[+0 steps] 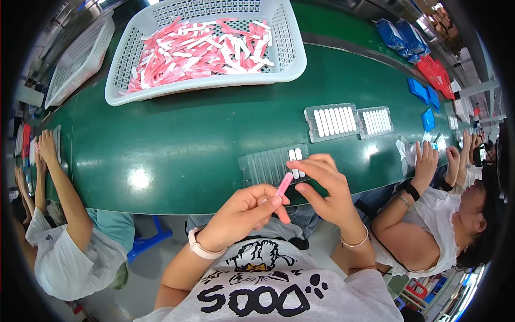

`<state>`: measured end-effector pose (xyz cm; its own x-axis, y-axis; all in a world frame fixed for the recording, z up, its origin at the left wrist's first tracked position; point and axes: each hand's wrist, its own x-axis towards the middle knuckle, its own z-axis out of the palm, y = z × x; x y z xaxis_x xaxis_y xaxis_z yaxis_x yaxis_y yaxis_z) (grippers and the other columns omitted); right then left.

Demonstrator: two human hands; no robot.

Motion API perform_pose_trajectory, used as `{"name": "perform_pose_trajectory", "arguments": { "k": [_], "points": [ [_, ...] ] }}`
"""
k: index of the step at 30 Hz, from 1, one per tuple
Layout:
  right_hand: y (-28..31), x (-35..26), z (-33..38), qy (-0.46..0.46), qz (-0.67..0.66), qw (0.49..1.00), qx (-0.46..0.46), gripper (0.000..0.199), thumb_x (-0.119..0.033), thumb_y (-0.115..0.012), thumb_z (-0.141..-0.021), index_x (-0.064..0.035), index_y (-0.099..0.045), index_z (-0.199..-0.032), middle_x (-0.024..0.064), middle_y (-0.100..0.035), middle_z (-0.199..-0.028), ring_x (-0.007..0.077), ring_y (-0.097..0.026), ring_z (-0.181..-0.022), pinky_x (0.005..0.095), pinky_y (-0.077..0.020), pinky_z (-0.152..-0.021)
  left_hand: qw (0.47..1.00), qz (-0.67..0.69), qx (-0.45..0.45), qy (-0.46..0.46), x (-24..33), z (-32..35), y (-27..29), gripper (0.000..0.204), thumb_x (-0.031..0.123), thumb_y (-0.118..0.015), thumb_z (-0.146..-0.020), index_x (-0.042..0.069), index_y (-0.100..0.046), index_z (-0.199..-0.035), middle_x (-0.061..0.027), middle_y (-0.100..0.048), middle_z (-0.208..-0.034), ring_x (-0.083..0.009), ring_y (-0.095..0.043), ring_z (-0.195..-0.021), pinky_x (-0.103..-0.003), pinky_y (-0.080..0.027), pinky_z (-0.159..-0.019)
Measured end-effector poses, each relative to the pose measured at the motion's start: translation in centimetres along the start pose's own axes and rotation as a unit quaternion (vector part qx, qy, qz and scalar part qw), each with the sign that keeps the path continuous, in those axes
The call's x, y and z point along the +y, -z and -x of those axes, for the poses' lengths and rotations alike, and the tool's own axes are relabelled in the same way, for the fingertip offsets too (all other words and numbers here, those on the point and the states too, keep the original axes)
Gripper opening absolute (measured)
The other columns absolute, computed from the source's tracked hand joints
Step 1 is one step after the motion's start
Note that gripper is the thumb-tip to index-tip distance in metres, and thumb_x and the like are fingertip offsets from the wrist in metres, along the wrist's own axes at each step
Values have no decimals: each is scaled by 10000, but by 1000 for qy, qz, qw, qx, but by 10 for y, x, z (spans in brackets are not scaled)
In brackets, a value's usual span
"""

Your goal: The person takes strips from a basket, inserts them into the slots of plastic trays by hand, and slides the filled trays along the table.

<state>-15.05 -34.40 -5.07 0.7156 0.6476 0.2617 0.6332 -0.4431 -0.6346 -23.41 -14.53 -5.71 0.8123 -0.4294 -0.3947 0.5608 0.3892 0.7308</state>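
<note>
A slim pink stick with a rounded end point(285, 184) is pinched between the thumb and fingers of my left hand point(249, 210). My right hand point(328, 189) is just to the right of the stick, its thumb and fingers apart and nothing seen between them. Its fingertips hover over a clear slotted plastic tray point(264, 162), where they partly cover two white strips point(295, 156) in the right-hand slots. The tray's left slots hold no strips.
Behind is a white basket point(206, 81) heaped with pink and white sticks point(185, 51). Two trays of white strips point(335, 122) point(375, 122) lie to the right on the green table point(161, 145). Blue packs point(424, 91) are farther right. Co-workers' hands point(426, 161) point(48, 147) work at both sides.
</note>
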Motion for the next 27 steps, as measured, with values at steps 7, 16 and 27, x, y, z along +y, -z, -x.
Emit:
{"name": "perform_pose_trajectory", "arguments": {
  "k": [7, 16, 27],
  "points": [
    [-5, 9, -10, -116, -404, 907, -8, 71, 1, -661, -826, 10, -641, -893, 71, -676, -833, 120, -614, -760, 242, -484, -688, 990, 138, -15, 30, -4, 4, -1, 277, 167, -449, -984, 10, -485, -1210, -111, -612, -901, -44, -346, -582, -198, -297, -513],
    [-21, 27, -33, -23, 74, 995, 60, 134, -157, -754, -736, -88, -697, -836, 3, -589, -818, 190, -497, -775, 326, -394, -716, 985, 172, 8, -31, -5, 13, -5, 502, 25, -441, -918, 42, -272, -1390, -221, -565, -1083, -181, -518, -755, -273, -424, -658],
    [-7, -25, -19, 74, -179, 968, -161, 179, -145, -691, -787, -80, -659, -951, 39, -571, -923, 238, -520, -853, 345, -457, -752, 994, 89, 46, -43, -6, 14, -4, 692, 585, -300, -952, 175, -69, -1459, -161, -495, -1207, -133, -436, -806, -230, -309, -597]
  ]
}}
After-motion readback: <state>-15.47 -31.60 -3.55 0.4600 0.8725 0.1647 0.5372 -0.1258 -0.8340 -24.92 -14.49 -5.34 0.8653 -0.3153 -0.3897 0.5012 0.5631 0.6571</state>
